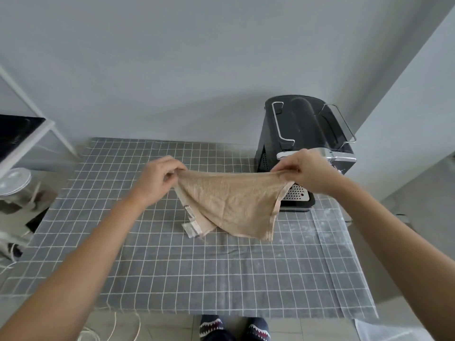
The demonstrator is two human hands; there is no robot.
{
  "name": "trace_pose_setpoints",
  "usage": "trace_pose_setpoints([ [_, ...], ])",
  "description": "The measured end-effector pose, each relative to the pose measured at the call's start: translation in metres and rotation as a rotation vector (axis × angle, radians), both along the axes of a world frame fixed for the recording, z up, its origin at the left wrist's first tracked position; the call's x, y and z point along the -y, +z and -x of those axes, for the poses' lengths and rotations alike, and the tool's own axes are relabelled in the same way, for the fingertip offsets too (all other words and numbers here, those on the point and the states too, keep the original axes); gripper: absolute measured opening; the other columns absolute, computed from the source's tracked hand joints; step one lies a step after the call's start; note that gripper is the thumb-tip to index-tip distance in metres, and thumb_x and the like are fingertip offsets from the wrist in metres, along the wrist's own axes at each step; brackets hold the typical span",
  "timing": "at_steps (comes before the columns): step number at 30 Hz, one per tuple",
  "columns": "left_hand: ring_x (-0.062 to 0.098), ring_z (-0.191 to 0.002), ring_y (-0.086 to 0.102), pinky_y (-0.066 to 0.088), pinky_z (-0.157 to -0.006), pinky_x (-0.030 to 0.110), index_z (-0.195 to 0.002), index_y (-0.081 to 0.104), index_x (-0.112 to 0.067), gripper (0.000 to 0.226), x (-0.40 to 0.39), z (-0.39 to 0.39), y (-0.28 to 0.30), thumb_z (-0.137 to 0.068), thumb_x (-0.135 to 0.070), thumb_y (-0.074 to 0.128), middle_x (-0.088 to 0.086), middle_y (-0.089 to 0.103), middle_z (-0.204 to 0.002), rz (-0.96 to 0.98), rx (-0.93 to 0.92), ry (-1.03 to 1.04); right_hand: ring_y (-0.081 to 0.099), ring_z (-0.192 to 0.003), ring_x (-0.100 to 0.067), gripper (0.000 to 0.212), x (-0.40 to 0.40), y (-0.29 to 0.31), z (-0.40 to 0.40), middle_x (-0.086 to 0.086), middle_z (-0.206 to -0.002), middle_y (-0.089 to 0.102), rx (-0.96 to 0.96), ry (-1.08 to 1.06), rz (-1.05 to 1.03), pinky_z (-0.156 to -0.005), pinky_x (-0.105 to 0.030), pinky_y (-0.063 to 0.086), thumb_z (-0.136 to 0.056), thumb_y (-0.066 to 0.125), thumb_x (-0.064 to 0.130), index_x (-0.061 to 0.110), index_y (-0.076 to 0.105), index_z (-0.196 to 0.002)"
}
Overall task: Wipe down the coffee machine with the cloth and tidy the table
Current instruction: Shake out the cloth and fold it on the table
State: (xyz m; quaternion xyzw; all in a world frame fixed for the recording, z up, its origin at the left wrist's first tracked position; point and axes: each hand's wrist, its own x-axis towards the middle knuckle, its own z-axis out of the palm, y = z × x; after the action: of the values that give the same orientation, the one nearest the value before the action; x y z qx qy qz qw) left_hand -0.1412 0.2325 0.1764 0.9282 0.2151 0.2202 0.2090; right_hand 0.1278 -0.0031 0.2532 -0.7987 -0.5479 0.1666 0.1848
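Observation:
A beige cloth (231, 205) hangs stretched between my two hands above the middle of the table, its lower corners and a white label touching the tablecloth. My left hand (157, 178) pinches the cloth's left top corner. My right hand (305, 171) pinches the right top corner, just in front of the coffee machine. The black coffee machine (295, 129) stands at the table's far right, with chrome rails on top and a perforated metal drip tray (298, 194) at its base, partly hidden by the cloth and my right hand.
A grey checked tablecloth (172, 267) covers the table. A white shelf frame (27, 134) and a lidded glass jar (14, 185) stand off the left edge. White walls close in behind and at the right. My slippered feet (234, 328) show below the near edge.

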Motion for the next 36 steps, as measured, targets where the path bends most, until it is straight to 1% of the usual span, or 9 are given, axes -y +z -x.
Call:
trace_pose_setpoints([
  [4,0.000,-0.086,0.070,0.056,-0.082,0.017,-0.100,0.069,-0.027,0.029,-0.005,0.002,0.042,-0.086,-0.001,0.065,-0.020,0.073,-0.087,0.355,0.216,0.056,0.063,-0.070,0.004,0.020,-0.001,0.006,-0.012,0.012,-0.079,0.072,0.048,-0.121,-0.299,-0.072,-0.005,0.046,-0.089,0.066,0.006,0.023,0.077,-0.091],
  [9,0.002,-0.088,0.071,0.054,-0.081,0.013,-0.090,0.074,-0.024,0.030,0.020,0.029,0.069,-0.083,0.003,0.064,-0.014,0.076,-0.090,0.629,0.291,0.043,0.064,-0.070,-0.012,0.009,0.031,0.010,0.002,0.007,-0.077,0.072,-0.174,-0.065,-0.364,-0.066,-0.026,0.051,-0.089,0.068,0.012,0.019,0.074,-0.090],
  [14,-0.002,-0.065,0.067,0.050,-0.064,0.007,-0.076,0.077,-0.013,0.019,0.071,0.071,0.008,-0.078,0.003,0.067,-0.005,0.076,-0.075,0.864,0.019,0.098,0.060,-0.058,-0.007,0.014,0.081,-0.042,0.032,0.013,-0.070,0.070,-0.399,-0.029,-0.082,-0.055,-0.018,0.046,-0.088,0.069,0.012,0.025,0.074,-0.087],
  [18,-0.004,-0.060,0.064,0.049,-0.061,0.008,-0.074,0.078,-0.017,0.016,0.120,0.104,-0.065,-0.075,-0.002,0.072,-0.005,0.076,-0.070,1.100,-0.213,0.190,0.069,-0.073,-0.004,0.019,0.117,-0.106,0.058,0.020,-0.076,0.072,-0.462,-0.033,0.197,-0.068,-0.018,0.054,-0.090,0.068,0.016,0.033,0.071,-0.082],
  [21,0.005,-0.077,0.071,0.052,-0.078,0.016,-0.075,0.079,-0.021,0.019,0.149,0.130,-0.109,-0.063,-0.035,0.084,0.000,0.078,-0.081,1.233,-0.357,0.168,0.064,-0.071,0.004,0.032,0.137,-0.148,0.068,0.030,-0.070,0.066,-0.483,0.016,0.411,-0.069,-0.014,0.048,-0.088,0.069,0.020,0.045,0.063,-0.070],
  [24,0.013,-0.088,0.072,0.053,-0.091,0.027,-0.082,0.078,-0.018,0.009,0.162,0.144,-0.128,-0.074,-0.023,0.080,0.006,0.077,-0.089,1.317,-0.482,0.101,0.060,-0.068,0.003,0.033,0.150,-0.170,0.072,0.016,-0.073,0.067,-0.515,0.068,0.595,-0.073,-0.023,0.053,-0.085,0.068,0.021,0.046,0.062,-0.065],
  [28,0.014,-0.082,0.070,0.052,-0.079,0.020,-0.077,0.077,-0.019,0.016,0.147,0.127,-0.126,-0.083,-0.006,0.071,0.003,0.076,-0.082,1.277,-0.455,0.095,0.058,-0.070,-0.001,0.021,0.130,-0.178,0.062,0.009,-0.082,0.066,-0.432,0.071,0.620,-0.067,-0.013,0.048,-0.090,0.063,0.017,0.035,0.064,-0.078],
  [32,0.019,-0.091,0.070,0.056,-0.087,0.028,-0.091,0.072,-0.018,0.011,0.108,0.082,-0.128,-0.084,-0.010,0.069,0.000,0.076,-0.089,1.083,-0.339,0.290,0.059,-0.066,-0.010,0.018,0.087,-0.192,0.044,-0.001,-0.085,0.072,-0.357,-0.195,0.388,-0.072,-0.031,0.055,-0.091,0.060,0.012,0.028,0.069,-0.089],
  [36,0.022,-0.126,0.054,0.044,-0.107,0.041,-0.133,0.054,-0.016,0.049,0.088,0.021,-0.144,-0.086,-0.022,0.068,0.001,0.058,-0.134,0.713,-0.375,0.311,0.064,-0.094,-0.022,0.033,0.068,-0.216,0.041,-0.008,-0.111,0.065,-0.267,-0.470,0.363,-0.078,-0.031,0.054,-0.093,0.060,0.015,0.017,0.056,-0.126],
])
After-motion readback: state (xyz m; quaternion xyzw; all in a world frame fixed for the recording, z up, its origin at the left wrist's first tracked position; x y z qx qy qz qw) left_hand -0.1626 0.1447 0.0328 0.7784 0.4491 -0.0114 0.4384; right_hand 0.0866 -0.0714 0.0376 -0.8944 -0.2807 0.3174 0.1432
